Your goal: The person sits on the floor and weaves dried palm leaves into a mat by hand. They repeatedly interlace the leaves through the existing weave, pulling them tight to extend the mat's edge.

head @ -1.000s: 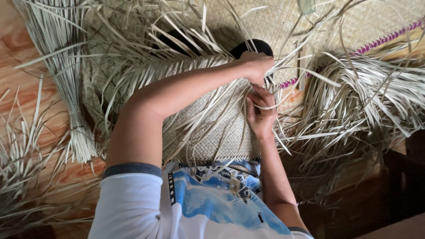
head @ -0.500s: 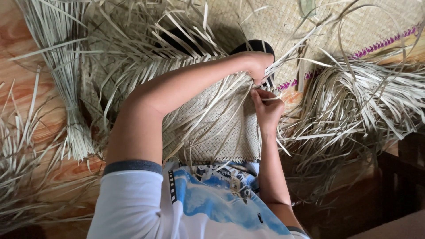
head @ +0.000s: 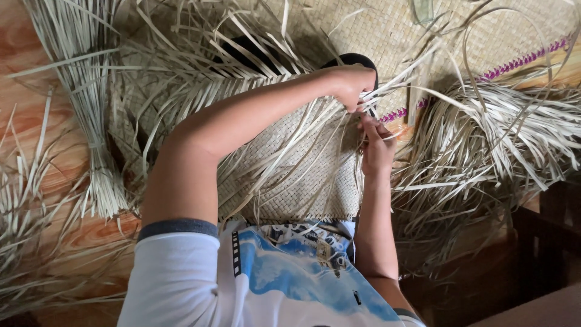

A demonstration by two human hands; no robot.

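Straw-coloured woven mat (head: 302,181), half finished, lies in the middle of the frame across the person's lap, its loose strips (head: 284,151) fanning up and outward from the woven part. At the upper centre, the left hand (head: 351,85) is curled closed, pinching a few pale strips at the mat's far edge. Just below it, almost touching, the right hand (head: 376,145) has its fingers bent around other strips at the same edge; how tightly it grips cannot be told. A bare forearm runs from the lower left up to the left hand, out of a white sleeve with a grey cuff (head: 175,227). At the bottom centre is a blue and white printed shirt (head: 302,272). A tied bundle of straw (head: 91,121) stands at the upper left on a reddish wooden floor (head: 24,121). A large finished mat with a purple edge (head: 520,60) fills the upper right, with a loose heap of strips (head: 496,139) at the right
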